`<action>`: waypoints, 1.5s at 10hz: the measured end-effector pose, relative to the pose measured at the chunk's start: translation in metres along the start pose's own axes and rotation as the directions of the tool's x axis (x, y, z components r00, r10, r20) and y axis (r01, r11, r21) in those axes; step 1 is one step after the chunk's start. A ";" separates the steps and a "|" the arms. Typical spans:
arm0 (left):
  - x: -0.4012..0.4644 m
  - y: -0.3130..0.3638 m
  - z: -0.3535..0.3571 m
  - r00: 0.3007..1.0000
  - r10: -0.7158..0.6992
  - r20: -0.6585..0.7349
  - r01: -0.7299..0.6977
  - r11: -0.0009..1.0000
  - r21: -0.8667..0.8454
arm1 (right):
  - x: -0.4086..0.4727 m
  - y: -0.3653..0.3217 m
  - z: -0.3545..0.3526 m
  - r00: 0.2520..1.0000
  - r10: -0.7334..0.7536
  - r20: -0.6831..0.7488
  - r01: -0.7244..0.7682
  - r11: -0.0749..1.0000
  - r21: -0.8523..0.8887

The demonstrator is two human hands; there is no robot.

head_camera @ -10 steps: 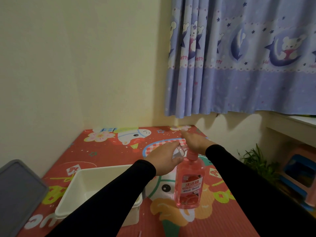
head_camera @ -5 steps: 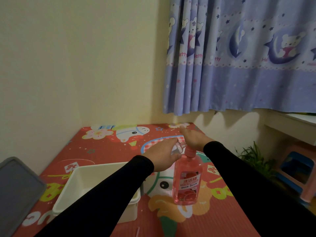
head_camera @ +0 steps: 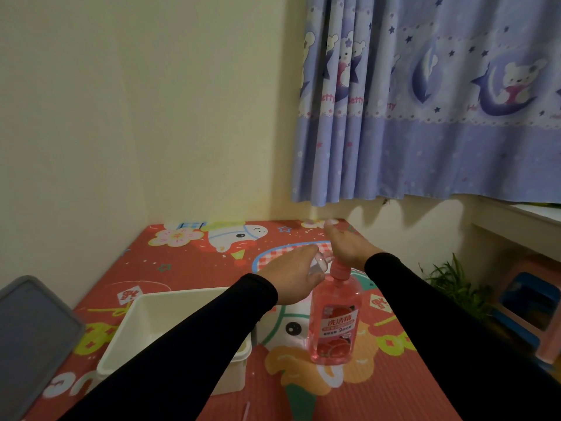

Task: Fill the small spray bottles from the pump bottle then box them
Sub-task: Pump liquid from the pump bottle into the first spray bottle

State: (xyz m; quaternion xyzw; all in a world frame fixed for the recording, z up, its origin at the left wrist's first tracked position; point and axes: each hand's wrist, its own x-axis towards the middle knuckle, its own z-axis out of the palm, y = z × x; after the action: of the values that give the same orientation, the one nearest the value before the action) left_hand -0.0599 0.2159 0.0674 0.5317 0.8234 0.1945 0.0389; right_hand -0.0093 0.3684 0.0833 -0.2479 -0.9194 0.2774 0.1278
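Note:
A pink pump bottle (head_camera: 334,326) with a printed label stands upright on the red cartoon mat. My right hand (head_camera: 349,249) lies flat, palm down, on its pump head with the fingers stretched out. My left hand (head_camera: 291,276) is closed around a small clear spray bottle (head_camera: 319,263), tilted and held right beside the pump's spout. Most of the small bottle is hidden by my fingers. A white plastic box (head_camera: 145,326) sits open to the left, partly behind my left forearm.
A grey lid (head_camera: 30,338) lies at the left edge. The mat (head_camera: 197,262) ends against cream walls at the back and left. A blue curtain (head_camera: 425,117) hangs at the back right. A green plant (head_camera: 455,284) and a pink stool (head_camera: 531,308) stand on the right.
Both hands stay at the pump head with the small bottle. The view has shifted slightly, so the bottle and box sit a little lower left in frame.

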 end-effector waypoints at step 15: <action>0.007 -0.004 -0.002 0.999 0.008 0.034 -0.010 0.998 0.056 | 0.002 -0.002 -0.001 0.995 0.059 0.086 -0.061 0.998 0.030</action>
State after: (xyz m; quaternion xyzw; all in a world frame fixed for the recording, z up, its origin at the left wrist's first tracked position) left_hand -0.0669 0.2200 0.0688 0.5394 0.8254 0.1625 0.0369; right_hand -0.0109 0.3685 0.0850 -0.2612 -0.9115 0.3064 0.0841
